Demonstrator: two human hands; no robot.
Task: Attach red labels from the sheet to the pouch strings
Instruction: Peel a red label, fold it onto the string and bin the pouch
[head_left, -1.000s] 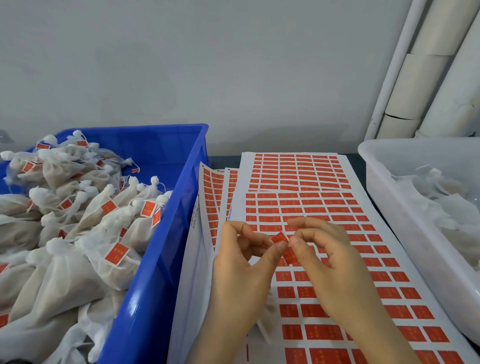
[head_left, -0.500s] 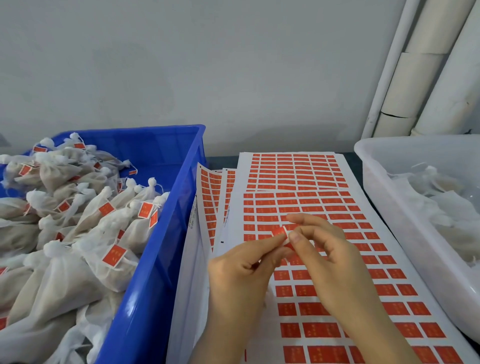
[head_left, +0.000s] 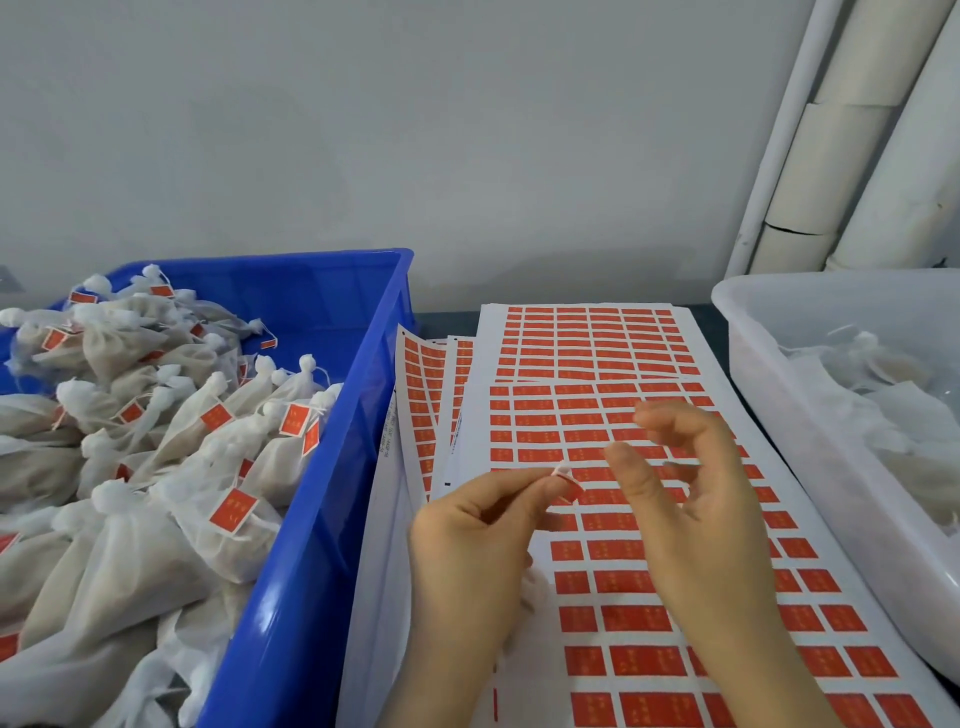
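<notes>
Over the sheet (head_left: 587, 421), left hand (head_left: 467, 551) pinches red label (head_left: 569, 485) slanting down-right.

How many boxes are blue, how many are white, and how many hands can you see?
Blue box: 1
White box: 1
Hands: 2 (left hand pinching a red label, right hand holding nothing)
Total: 4
</notes>
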